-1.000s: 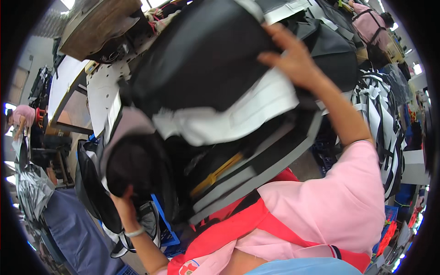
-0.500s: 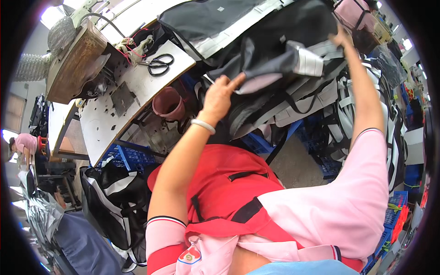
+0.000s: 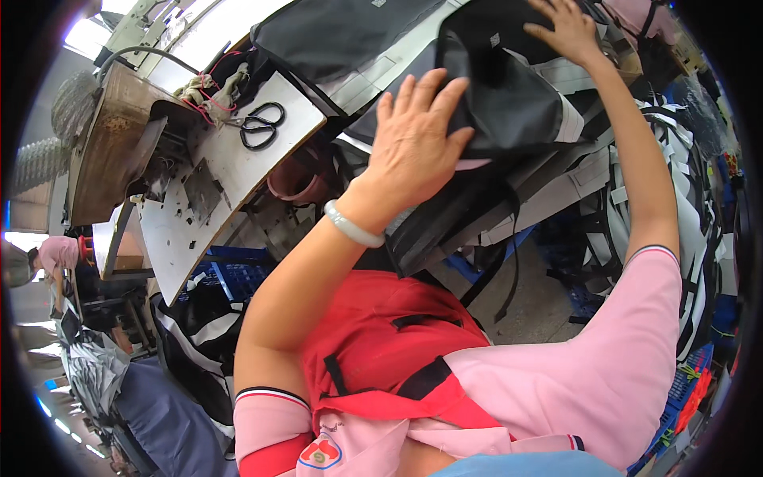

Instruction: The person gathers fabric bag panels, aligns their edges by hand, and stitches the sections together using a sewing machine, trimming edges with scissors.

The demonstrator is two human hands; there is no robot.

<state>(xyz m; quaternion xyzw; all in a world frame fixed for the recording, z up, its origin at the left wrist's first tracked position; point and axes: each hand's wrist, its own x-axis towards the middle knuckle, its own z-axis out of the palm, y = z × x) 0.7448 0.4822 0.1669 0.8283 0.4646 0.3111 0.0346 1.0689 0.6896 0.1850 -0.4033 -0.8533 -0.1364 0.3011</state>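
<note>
Both hands have slid farther up the frame since half a second ago, and the black bag panel (image 3: 509, 111), bunched up then, now spreads flatter at upper centre-right. Left hand (image 3: 420, 131), fingers fanned, back up, sits across the panel's left edge; pressing or just hovering, I cannot tell. Right hand (image 3: 566, 30), also spread, reaches over its far side near the top of the frame, neither one pinching. That wide stance probably suits a floppy sheet, steadying both sides at once.

Beneath, dark bag pieces (image 3: 445, 215) with pale edging make a sloping heap, likely what props the panel up, and a loose black strap (image 3: 513, 274) dangles off it. Bare floor (image 3: 517, 298) gives open room below. Over left, the white worktable's (image 3: 298, 107) edge runs close to the left forearm; black-handled scissors (image 3: 261, 127) lie well back on it, a bucket (image 3: 298, 187) tucked under. Far right, hanging black-and-white strips (image 3: 683, 215) crowd the right arm's outer side.
</note>
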